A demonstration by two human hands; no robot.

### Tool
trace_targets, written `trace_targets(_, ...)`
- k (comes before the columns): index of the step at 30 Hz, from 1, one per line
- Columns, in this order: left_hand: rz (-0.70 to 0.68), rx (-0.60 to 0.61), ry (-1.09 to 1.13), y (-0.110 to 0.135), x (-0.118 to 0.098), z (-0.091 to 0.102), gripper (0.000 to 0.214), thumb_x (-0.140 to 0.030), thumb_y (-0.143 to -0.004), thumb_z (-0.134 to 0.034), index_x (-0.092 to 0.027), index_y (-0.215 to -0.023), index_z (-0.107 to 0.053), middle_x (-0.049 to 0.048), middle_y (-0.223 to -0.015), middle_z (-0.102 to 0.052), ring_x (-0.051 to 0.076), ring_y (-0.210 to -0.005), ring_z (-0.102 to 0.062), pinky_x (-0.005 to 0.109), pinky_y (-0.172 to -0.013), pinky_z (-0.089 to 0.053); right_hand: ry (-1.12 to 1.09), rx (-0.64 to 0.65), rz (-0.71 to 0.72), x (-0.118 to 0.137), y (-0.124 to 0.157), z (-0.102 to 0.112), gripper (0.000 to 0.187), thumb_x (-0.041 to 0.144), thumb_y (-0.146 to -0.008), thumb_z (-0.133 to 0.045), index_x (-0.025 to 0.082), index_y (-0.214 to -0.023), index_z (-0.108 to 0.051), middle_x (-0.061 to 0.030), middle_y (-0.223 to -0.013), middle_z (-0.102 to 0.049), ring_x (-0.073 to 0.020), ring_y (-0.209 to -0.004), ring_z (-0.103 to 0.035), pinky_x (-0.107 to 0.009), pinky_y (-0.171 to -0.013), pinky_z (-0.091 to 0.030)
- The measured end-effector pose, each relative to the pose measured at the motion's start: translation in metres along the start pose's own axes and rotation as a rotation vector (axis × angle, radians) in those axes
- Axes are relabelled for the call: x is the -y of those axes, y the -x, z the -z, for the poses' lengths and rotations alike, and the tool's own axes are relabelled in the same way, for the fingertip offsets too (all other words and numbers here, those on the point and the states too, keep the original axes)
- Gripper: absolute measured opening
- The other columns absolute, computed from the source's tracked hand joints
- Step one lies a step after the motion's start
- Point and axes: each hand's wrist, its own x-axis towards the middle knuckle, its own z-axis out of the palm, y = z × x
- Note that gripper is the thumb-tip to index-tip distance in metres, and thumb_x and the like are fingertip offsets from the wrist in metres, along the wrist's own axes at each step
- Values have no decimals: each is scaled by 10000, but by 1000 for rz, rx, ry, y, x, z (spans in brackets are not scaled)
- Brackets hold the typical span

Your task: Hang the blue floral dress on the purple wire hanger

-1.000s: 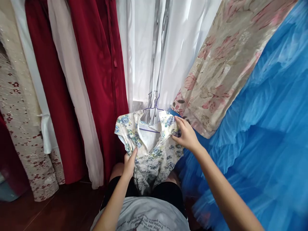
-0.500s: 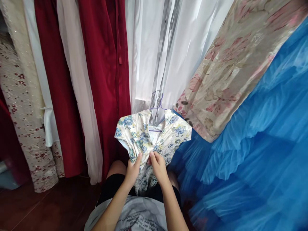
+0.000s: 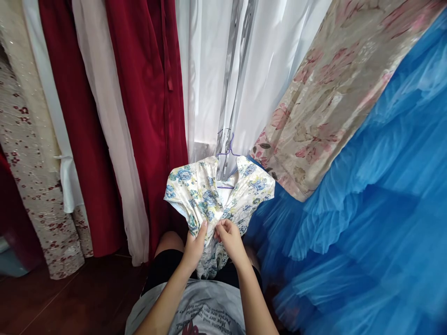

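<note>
Right hand (image 3: 228, 237) has left the shoulder of the floral dress (image 3: 195, 190) and now meets the left hand (image 3: 195, 244) at the chest, both pinching the front edges together. Dress sits on its purple hanger (image 3: 226, 145), above the lap (hook's support unclear). Front fastening appears unfinished.

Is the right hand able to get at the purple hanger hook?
Probably yes: the hook sits bare just above the top, nothing between it and the right hand. That hand pinches the top's front beside the left hand, so it must let go first.
</note>
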Motion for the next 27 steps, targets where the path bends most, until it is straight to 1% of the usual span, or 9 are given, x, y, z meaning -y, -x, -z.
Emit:
trace_targets(4,-42,21,-24,3,-7,-2,513,-518,-894,-655,-173,-1274,-656,115,-1353,-661,288,-1354,-542,383,-1160,-399,154,-6,38,2,3,2,104,281,-839,-566,205,-769,-550,3,-589,-627,-158,-539,-550,-264,-543,-395)
trace_targets(8,-83,3,-67,5,-12,-4,478,-512,-873,-679,-164,-1200,-694,117,-1271,-706,302,-1297,-588,408,-1139,-424,156,58,54,7,5,7,217,256,-844,-520,207,-632,-518,19,-509,-571,-134,-487,-488,-254,-523,-362)
trace_targets(13,-30,-70,-125,2,-10,4,429,-492,-822,-742,-150,-1080,-727,128,-1128,-750,335,-1204,-636,436,-1063,-477,125,17,29,14,9,27,218,229,-786,-571,198,-571,-549,18,-487,-573,-131,-470,-485,-253,-522,-345)
trace_targets(15,-44,-104,-143,3,-10,9,448,-471,-817,-756,-163,-1135,-690,122,-1133,-738,325,-1168,-648,431,-1029,-494,157,8,22,15,11,35,248,238,-786,-592,203,-546,-535,13,-479,-572,-130,-458,-472,-255,-512,-328)
trace_targets(18,-221,-298,-225,6,-15,14,588,-439,-817,-764,-207,-1316,-558,129,-1308,-627,304,-1216,-595,422,-1040,-470,204,31,24,15,15,41,297,310,-825,-629,206,-561,-543,3,-481,-578,-135,-453,-466,-261,-504,-316)
trace_targets(20,-378,-388,-348,8,-20,14,547,-402,-821,-762,-228,-1302,-569,125,-1351,-572,303,-1273,-531,430,-1101,-406,212,69,30,15,16,43,307,371,-851,-645,204,-606,-568,-1,-495,-595,-143,-461,-484,-262,-507,-329)
trace_targets(22,-470,-246,-443,10,-24,8,301,-354,-853,-725,-239,-1127,-679,101,-1233,-630,293,-1229,-544,420,-1115,-376,211,107,43,16,17,45,312,412,-869,-650,202,-648,-584,-5,-516,-613,-148,-474,-502,-263,-514,-346)
trace_targets(24,-462,37,-461,10,-25,-3,121,-310,-877,-682,-242,-970,-719,77,-1060,-685,272,-1099,-604,389,-1040,-428,212,129,54,18,17,47,322,430,-885,-640,197,-668,-593,-7,-536,-627,-143,-479,-497,-260,-514,-347)
trace_targets(27,-374,276,-430,12,-20,-21,99,-260,-886,-643,-230,-968,-690,55,-956,-697,233,-958,-642,329,-886,-484,182,142,45,21,18,51,316,427,-890,-636,187,-686,-615,0,-529,-620,-129,-467,-461,-254,-503,-330)
